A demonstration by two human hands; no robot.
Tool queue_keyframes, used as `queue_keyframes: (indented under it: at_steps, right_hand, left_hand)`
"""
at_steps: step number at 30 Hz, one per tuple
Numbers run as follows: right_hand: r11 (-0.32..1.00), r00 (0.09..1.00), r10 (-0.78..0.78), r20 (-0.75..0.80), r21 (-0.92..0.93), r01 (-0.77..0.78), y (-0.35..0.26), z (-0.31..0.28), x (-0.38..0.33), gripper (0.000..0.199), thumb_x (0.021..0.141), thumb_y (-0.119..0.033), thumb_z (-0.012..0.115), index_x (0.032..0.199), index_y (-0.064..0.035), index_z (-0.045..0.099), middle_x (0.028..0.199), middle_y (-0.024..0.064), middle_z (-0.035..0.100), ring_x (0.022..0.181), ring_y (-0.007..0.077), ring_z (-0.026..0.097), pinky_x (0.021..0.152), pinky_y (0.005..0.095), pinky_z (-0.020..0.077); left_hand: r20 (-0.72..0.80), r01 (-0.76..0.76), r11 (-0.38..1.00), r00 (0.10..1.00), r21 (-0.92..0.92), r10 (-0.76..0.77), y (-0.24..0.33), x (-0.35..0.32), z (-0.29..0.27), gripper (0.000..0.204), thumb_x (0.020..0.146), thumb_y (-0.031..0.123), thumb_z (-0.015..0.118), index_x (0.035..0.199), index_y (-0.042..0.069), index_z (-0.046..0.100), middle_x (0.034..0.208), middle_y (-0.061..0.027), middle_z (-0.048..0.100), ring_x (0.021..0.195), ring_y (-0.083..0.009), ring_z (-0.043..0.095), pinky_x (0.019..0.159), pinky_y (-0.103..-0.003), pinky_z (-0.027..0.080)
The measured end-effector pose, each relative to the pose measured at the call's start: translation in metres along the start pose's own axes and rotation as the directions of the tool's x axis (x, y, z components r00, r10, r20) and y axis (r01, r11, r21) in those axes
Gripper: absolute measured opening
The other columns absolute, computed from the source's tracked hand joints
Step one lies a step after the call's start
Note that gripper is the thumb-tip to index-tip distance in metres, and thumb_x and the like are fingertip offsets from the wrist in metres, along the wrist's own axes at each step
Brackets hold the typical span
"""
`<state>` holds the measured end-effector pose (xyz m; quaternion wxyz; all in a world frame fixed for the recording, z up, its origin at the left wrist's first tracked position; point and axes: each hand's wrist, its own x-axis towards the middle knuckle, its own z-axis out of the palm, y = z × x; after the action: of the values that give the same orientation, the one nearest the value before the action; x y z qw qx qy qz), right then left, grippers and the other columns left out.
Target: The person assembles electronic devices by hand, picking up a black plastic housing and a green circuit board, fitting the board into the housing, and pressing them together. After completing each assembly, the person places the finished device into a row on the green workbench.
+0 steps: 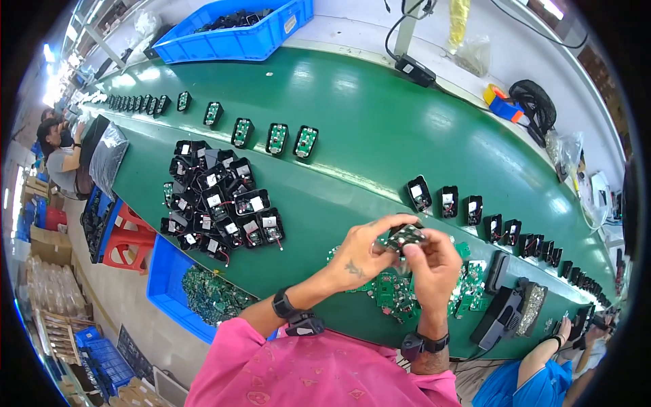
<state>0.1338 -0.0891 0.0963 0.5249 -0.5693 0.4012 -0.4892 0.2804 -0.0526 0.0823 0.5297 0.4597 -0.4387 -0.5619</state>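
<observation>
Black unit (407,236) above bench (332,207), toward near edge: left hand (361,254) and right hand (434,266) fingers closed on it; we advise edge contact.

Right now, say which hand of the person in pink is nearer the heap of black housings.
Left: the left hand is right of the heap of black housings, apart from it; the right hand is farther right.

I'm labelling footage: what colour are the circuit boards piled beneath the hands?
The piled circuit boards are green, best seen in the head view.
</observation>
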Motion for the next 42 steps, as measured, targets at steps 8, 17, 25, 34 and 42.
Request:
queue_keyframes:
  at_steps: [8, 17, 25, 34, 42]
  right_hand:
    - [0.958, 0.928, 0.138, 0.346, -0.285, -0.036, 0.0, -0.009, -0.001, 0.023, 0.095, -0.011, 0.063, 0.075, -0.0017, 0.057, 0.062, -0.0041, 0.052, 0.056, 0.0036, 0.042, 0.049, 0.0241, 0.0321]
    - [0.895, 0.918, 0.218, 0.331, -0.443, -0.052, -0.009, -0.003, -0.031, 0.022, 0.094, -0.016, 0.067, 0.082, 0.0017, 0.065, 0.058, 0.0086, 0.054, 0.05, 0.0101, 0.044, 0.047, 0.0308, 0.0334]
    - [0.878, 0.961, 0.192, 0.198, -0.473, -0.077, -0.004, 0.004, -0.037, 0.028, 0.093, -0.018, 0.069, 0.073, 0.0012, 0.064, 0.056, -0.0014, 0.052, 0.052, 0.0044, 0.042, 0.047, 0.0257, 0.031]
    - [0.79, 0.97, 0.164, 0.179, -0.613, -0.021, 0.001, 0.014, -0.046, 0.016, 0.094, -0.014, 0.068, 0.093, 0.0009, 0.066, 0.064, 0.0009, 0.057, 0.055, 0.0045, 0.045, 0.048, 0.0256, 0.0347]
    - [0.881, 0.937, 0.165, 0.307, -0.473, 0.0, -0.001, 0.022, -0.048, 0.04, 0.097, -0.01, 0.056, 0.137, -0.0041, 0.051, 0.093, 0.0207, 0.066, 0.076, 0.0288, 0.068, 0.066, 0.0382, 0.0518]
  left_hand:
    - [-0.241, -0.114, 0.993, 0.965, -0.023, 0.105, -0.02, -0.034, -0.008, 0.056, 0.079, -0.013, 0.065, 0.131, 0.005, 0.061, 0.119, -0.0097, 0.066, 0.085, -0.01, 0.066, 0.066, -0.023, 0.057]
    - [-0.321, -0.192, 0.941, 0.905, 0.278, 0.28, -0.036, -0.048, 0.003, 0.055, 0.079, -0.016, 0.058, 0.128, 0.009, 0.065, 0.114, -0.0141, 0.069, 0.07, -0.0092, 0.063, 0.056, -0.023, 0.05]
    - [-0.258, -0.078, 0.992, 0.961, 0.101, 0.102, -0.035, -0.059, -0.003, 0.056, 0.086, -0.014, 0.05, 0.138, 0.007, 0.056, 0.111, -0.0115, 0.069, 0.076, -0.0069, 0.065, 0.065, -0.026, 0.055]
    - [-0.192, 0.047, 0.972, 0.977, -0.231, -0.093, -0.02, -0.067, -0.012, 0.041, 0.099, 0.007, 0.055, 0.139, 0.003, 0.049, 0.112, -0.0152, 0.065, 0.075, -0.0169, 0.07, 0.058, -0.025, 0.059]
    - [-0.241, 0.02, 0.986, 0.969, -0.165, -0.06, -0.025, -0.07, 0.0, 0.034, 0.102, 0.01, 0.048, 0.135, 0.003, 0.051, 0.102, -0.0136, 0.067, 0.059, -0.0165, 0.068, 0.05, -0.026, 0.056]
